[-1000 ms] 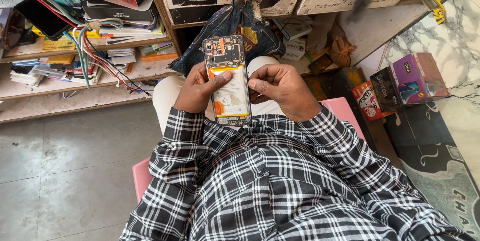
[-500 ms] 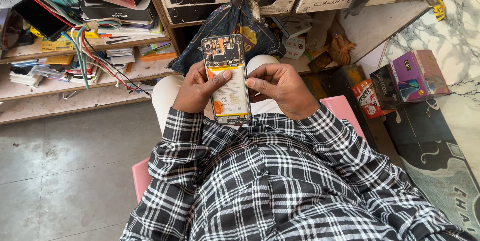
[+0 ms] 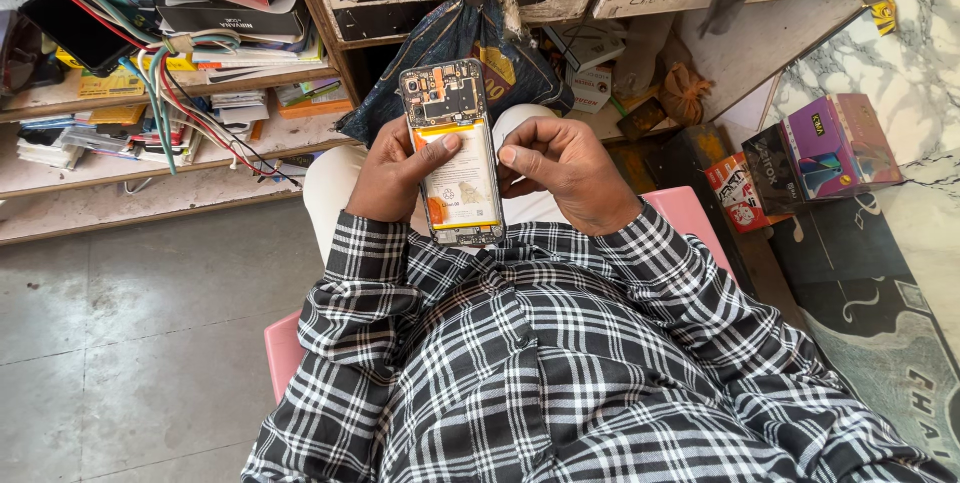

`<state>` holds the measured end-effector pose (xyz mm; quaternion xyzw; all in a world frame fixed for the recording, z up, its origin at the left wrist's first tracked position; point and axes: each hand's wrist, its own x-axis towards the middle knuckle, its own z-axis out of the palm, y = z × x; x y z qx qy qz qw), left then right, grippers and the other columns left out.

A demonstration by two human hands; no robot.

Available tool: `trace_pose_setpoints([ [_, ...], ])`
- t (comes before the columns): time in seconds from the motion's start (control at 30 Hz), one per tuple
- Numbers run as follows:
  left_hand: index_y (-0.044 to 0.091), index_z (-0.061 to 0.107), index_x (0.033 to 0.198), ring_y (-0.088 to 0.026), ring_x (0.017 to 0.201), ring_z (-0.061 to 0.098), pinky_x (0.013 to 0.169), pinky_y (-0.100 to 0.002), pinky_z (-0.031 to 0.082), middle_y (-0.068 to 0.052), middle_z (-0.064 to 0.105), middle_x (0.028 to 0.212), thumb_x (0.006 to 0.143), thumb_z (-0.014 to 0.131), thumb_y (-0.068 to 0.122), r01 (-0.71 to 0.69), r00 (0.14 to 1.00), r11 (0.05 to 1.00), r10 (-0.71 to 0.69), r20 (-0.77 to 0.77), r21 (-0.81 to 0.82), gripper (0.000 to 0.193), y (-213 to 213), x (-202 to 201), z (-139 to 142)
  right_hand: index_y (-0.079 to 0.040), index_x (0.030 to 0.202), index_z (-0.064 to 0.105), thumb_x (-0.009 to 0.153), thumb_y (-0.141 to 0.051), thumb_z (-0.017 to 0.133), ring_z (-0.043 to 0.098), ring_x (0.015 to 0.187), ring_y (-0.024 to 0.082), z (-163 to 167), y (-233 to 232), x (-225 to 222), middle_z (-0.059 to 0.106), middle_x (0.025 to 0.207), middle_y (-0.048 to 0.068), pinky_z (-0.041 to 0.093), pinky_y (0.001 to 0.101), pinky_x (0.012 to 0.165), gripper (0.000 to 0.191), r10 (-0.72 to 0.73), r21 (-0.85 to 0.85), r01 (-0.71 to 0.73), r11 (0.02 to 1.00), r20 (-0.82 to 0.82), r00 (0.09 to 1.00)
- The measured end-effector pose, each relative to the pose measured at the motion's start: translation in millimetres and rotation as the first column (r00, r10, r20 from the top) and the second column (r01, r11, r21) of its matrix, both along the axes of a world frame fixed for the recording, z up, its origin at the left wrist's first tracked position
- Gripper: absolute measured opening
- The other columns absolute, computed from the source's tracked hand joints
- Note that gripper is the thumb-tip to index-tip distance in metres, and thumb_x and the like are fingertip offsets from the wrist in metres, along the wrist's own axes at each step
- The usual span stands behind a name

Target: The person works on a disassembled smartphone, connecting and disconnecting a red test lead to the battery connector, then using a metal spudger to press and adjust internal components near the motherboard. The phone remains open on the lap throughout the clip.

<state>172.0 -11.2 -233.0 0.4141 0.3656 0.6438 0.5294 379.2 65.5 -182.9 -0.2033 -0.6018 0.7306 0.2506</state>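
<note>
The left hand grips an opened phone over the lap; the right hand curls beside it, fingertips touching its edge. Cluttered shelves, a dark bag and boxes surround them.

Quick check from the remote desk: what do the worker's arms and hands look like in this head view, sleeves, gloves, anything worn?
Both arms are covered to the wrist by long sleeves of a black-and-white checked shirt, the cuffs in the same check. The left hand and right hand are bare: no gloves, and no rings, watch or bands show in this view. No cables or markings are on the arms.
</note>
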Motion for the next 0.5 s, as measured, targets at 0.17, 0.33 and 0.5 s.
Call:
trace_pose_setpoints([
  [0.17,-0.002,0.066,0.125,-0.015,0.102,0.072,0.092,-0.030,0.059,-0.010,0.075,0.114,0.096,0.075,0.016,-0.006,0.998,1.000,0.006,0.055,0.012,0.034,0.6,-1.2,-0.1,0.003,0.106,0.067,0.102,-0.015,0.068,0.073,0.090,0.017,-1.7,0.5,2.2,0.071,0.096,0.009,0.066,0.0354,0.084,0.019,-0.025,0.002,0.025,1.000,-0.030,0.999],
  [0.33,-0.003,0.065,0.126,-0.016,0.102,0.072,0.093,-0.032,0.059,-0.012,0.074,0.115,0.096,0.074,0.014,-0.005,0.992,1.000,0.004,0.124,0.004,0.035,0.2,-2.1,-1.4,0.003,0.105,0.068,0.102,-0.014,0.069,0.073,0.088,0.018,-4.5,1.8,3.9,0.071,0.095,0.010,0.066,0.0358,0.082,0.018,-0.039,-0.001,0.039,0.999,-0.047,0.998],
  [0.5,-0.003,0.063,0.127,-0.017,0.103,0.073,0.094,-0.033,0.060,-0.012,0.074,0.115,0.095,0.073,0.015,-0.006,0.985,1.000,0.007,0.174,-0.006,0.038,-0.9,-3.4,-3.5,0.002,0.104,0.067,0.102,-0.014,0.067,0.074,0.088,0.019,-10.2,3.4,9.5,0.072,0.094,0.011,0.067,0.0359,0.081,0.016,-0.030,0.015,0.031,0.999,-0.065,0.997],
])
